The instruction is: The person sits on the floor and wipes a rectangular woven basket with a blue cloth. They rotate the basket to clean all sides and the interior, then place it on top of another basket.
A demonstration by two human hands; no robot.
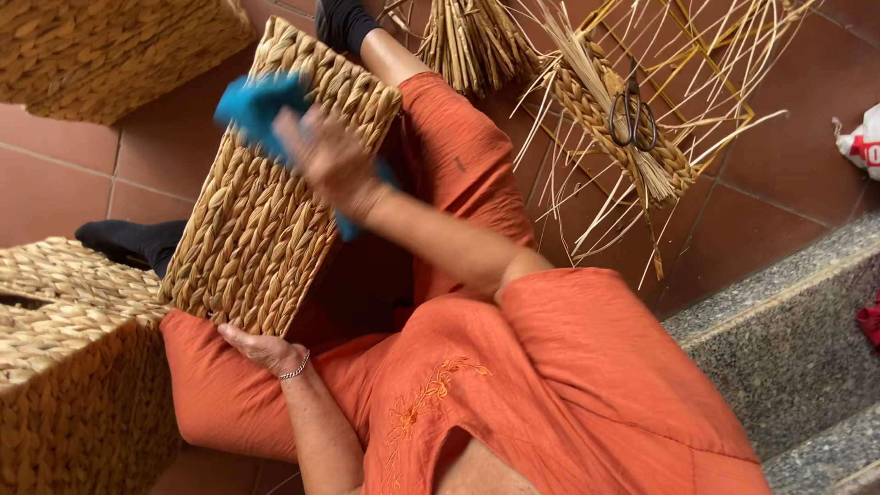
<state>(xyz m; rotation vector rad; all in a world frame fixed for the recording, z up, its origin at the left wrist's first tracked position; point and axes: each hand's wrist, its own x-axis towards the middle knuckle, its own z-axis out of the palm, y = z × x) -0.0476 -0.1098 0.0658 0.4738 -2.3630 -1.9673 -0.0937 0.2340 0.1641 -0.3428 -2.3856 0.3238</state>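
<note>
A woven straw basket lies tilted across my lap, between my legs in orange trousers. My right hand, blurred, presses a blue cloth against the basket's upper face. My left hand, with a thin bracelet at the wrist, holds the basket's lower edge from beneath.
Another woven basket stands at the left and a third at the top left. Straw bundles, a partly woven piece on a yellow wire frame and black scissors lie on the red tile floor. Granite steps run at the right.
</note>
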